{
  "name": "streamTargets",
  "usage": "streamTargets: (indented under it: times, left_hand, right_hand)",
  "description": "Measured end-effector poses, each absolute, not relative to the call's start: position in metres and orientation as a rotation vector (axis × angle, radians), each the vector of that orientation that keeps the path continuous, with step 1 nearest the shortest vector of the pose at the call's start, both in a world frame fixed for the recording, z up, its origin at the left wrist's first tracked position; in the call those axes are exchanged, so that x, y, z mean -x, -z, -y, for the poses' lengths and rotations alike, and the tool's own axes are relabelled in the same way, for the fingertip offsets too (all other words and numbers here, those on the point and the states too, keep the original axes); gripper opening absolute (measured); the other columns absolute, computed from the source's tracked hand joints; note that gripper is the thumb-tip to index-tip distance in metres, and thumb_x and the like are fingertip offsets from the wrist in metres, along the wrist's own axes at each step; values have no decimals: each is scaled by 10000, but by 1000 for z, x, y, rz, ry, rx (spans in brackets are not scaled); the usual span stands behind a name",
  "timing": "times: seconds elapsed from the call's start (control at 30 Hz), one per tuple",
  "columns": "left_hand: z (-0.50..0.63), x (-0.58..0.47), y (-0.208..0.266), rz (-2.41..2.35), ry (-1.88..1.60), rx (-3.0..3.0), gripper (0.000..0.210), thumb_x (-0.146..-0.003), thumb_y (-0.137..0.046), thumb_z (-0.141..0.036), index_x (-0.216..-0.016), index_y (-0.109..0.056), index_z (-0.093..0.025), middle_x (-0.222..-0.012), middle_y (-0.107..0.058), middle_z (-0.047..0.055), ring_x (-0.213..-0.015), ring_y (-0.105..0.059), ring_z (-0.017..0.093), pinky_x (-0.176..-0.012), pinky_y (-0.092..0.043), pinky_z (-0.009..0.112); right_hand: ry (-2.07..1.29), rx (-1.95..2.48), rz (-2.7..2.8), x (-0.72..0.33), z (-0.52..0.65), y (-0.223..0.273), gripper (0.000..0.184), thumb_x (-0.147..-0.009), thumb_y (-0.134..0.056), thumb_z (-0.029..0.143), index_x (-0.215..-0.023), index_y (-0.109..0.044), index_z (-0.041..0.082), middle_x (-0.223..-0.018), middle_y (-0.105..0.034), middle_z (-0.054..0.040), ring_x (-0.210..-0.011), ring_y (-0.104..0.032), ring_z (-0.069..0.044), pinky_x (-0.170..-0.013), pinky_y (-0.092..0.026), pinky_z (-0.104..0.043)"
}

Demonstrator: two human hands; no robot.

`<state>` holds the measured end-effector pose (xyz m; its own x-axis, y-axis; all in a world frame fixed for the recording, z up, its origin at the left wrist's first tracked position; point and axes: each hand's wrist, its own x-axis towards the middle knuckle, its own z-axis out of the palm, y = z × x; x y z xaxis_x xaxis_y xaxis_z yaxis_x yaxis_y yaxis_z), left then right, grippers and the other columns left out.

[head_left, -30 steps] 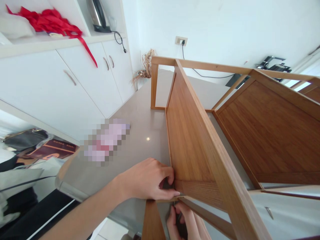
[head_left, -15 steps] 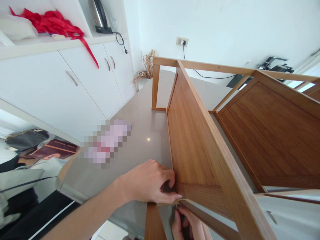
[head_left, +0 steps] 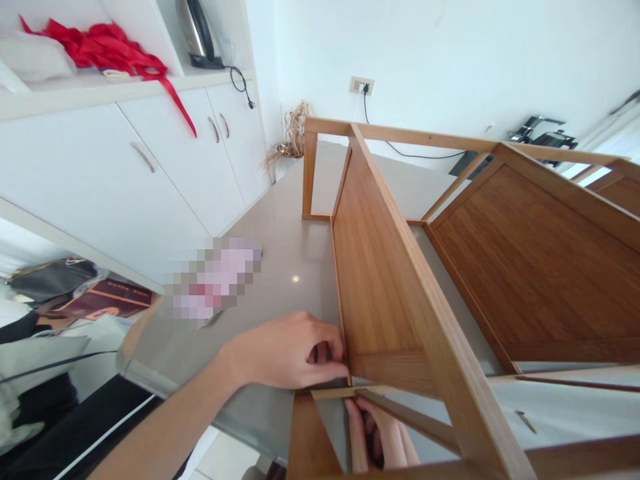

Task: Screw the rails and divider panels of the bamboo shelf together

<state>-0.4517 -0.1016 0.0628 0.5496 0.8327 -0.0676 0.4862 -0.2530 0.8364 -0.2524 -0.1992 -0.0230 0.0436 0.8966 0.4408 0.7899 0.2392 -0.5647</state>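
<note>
A wooden shelf unit (head_left: 380, 267) with brown panels and lighter rails lies on its side on a grey tabletop (head_left: 280, 293). My left hand (head_left: 290, 350) is bent at the near lower corner of the closest panel, thumb and fingers curled together against the wood. What its fingertips hold, if anything, is hidden. Just below, on the other side of a short crossrail (head_left: 333, 393), my right hand (head_left: 387, 437) pinches close to the same joint. The rail hides its fingertips and whatever is between them.
A pixelated pinkish object (head_left: 220, 277) lies left of my hands. White cabinets (head_left: 150, 160) line the left side, with red ribbon (head_left: 107, 47) and a kettle (head_left: 197, 33) on the shelf. Dried plants (head_left: 295, 130) stand by the wall. A second panel (head_left: 545, 260) slants away at right.
My left thumb has drawn back a little from the crossrail, nearer the panel's edge. My right hand's fingertips sit slightly higher, tucked under the rail. The view has shifted slightly.
</note>
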Motion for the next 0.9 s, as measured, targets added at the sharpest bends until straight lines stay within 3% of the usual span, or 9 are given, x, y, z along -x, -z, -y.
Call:
streamTargets:
  times: [0.17, 0.27, 0.37, 0.5, 0.63, 0.9]
  left_hand:
    - [136, 477, -75, -1050, -654, -1536, 288, -1019, -380, -329, -1085, -647, -246, -1045, -733, 20, -938, -699, 169, -866, -539, 299]
    - [170, 480, -65, -1088, -663, -1566, 323, -964, -469, -266, -1264, -585, -291, -1264, -662, 34, -1155, -627, 222, -992, -504, 361]
    - [193, 465, -47, -1230, -764, -1681, 482, -860, -642, -268, -1330, -534, -275, -1344, -609, 64, -1257, -563, 266, -1101, -428, 404]
    - [204, 433, -29, -1562, -975, -1703, 582, -756, -778, -318, -1277, -524, -268, -1285, -624, 71, -1208, -585, 275, -1041, -469, 408]
    - [205, 422, -25, -1635, -1059, -1720, 622, -741, -803, -341, -1282, -505, -270, -1293, -614, 67, -1184, -595, 260, -1022, -481, 401]
    - [183, 427, -34, -1457, -904, -1927, 238, -815, -732, -336, -1047, -715, -284, -1138, -716, 25, -1082, -656, 232, -1018, -489, 384]
  right_hand:
    - [-227, 1492, 1808, 247, 202, 22, 200, -995, -498, 321, -916, -658, 231, -701, -658, -25, -591, -641, -158, -573, -515, -251]
    - [-286, 1413, 1827, 246, 201, 17, 177, -1007, -486, 317, -1000, -639, 229, -772, -663, -21, -647, -647, -143, -613, -509, -233]
    - [-313, 1336, 1833, 246, 199, 13, 157, -1011, -476, 306, -1007, -614, 231, -818, -664, -17, -690, -647, -141, -650, -508, -234]
    - [-412, 1311, 1851, 242, 201, 9, 135, -1011, -468, 289, -1011, -585, 222, -882, -662, -23, -724, -643, -138, -674, -507, -240]
    - [-423, 1256, 1890, 223, 198, 0, 131, -1005, -468, 279, -1038, -572, 207, -900, -653, -35, -768, -631, -154, -703, -499, -263]
    - [-145, 1083, 2317, 189, 151, -34, 150, -908, -664, 283, -1043, -628, 228, -961, -668, -42, -942, -587, -226, -829, -428, -372]
